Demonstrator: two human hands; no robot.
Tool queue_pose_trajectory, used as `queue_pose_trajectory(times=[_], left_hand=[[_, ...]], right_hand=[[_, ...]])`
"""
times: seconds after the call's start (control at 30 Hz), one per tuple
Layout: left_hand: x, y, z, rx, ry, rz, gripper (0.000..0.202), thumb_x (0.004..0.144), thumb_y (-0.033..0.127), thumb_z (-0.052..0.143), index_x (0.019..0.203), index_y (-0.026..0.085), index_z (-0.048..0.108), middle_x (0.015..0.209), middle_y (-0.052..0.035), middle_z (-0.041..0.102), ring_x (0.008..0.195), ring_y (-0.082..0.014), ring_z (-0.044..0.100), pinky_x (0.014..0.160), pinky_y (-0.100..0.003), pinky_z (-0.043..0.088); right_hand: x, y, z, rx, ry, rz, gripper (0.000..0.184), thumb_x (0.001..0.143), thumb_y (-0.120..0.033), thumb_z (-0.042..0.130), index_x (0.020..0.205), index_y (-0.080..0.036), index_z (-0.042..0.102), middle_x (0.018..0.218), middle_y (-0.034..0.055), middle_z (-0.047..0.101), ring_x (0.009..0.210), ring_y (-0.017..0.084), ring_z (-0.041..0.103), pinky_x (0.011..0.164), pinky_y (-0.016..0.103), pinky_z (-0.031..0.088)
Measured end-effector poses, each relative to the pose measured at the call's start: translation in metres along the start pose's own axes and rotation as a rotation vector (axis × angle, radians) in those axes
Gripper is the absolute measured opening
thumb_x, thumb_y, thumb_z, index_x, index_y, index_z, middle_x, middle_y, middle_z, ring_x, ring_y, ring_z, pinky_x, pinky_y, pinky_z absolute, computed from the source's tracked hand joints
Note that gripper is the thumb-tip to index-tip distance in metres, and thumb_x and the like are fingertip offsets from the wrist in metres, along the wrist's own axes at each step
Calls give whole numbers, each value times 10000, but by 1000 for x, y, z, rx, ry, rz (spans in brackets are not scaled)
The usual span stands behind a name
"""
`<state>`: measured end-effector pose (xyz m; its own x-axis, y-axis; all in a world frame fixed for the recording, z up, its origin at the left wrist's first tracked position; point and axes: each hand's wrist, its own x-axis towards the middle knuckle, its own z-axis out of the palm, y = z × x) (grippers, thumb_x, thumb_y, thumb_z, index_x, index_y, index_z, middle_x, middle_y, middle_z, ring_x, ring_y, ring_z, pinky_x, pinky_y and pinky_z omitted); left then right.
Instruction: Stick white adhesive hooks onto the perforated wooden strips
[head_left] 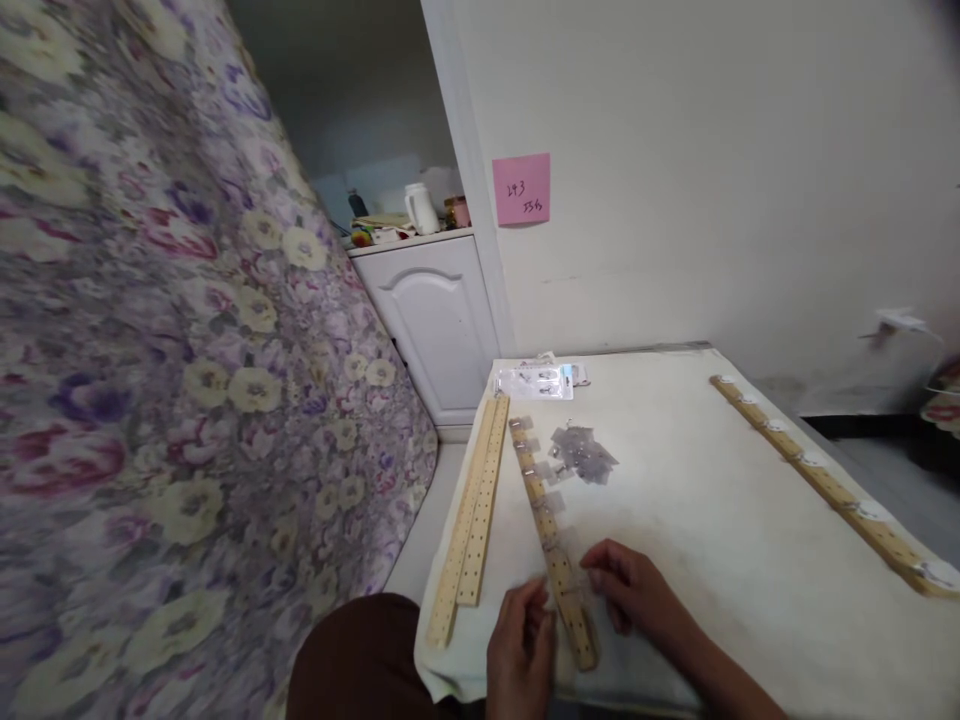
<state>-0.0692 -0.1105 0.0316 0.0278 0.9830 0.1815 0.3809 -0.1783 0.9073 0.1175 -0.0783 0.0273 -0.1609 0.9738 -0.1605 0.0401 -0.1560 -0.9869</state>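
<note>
A narrow wooden strip with holes [561, 575] lies lengthwise in front of me. Several clear plastic pieces [551, 503] with small metal fittings sit along it, jutting out to the right. Beside the strip's near left edge is my left hand [519, 640], its fingers curled; what they hold, if anything, is hidden. My right hand [626, 588] is at the strip's right edge, thumb and fingers pinched at a see-through piece [579, 588] that is hard to make out. Farther back, to the right of the strip, lies a loose pile of grey-clear pieces [585, 455].
Two more holed wooden strips [480, 520] lie side by side at the left. Another strip [825, 487] with white round pieces runs along the table's right side. Clear packaging [534, 382] rests at the back. A floral curtain [225, 350] hangs left of the cloth-covered table [697, 520].
</note>
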Motion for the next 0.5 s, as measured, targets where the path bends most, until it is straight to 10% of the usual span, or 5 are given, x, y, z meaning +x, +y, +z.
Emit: queue_pose_trajectory(times=[0.5], left_hand=[[13, -4, -1, 91, -127, -42, 313, 819, 301, 595, 1114, 216, 655, 862, -47, 658, 742, -183, 622, 705, -288, 513]], right_hand=[[7, -6, 15, -146, 41, 39, 85, 773, -248, 472, 756, -190, 532, 516, -85, 485, 348, 68, 425, 346, 183, 338]])
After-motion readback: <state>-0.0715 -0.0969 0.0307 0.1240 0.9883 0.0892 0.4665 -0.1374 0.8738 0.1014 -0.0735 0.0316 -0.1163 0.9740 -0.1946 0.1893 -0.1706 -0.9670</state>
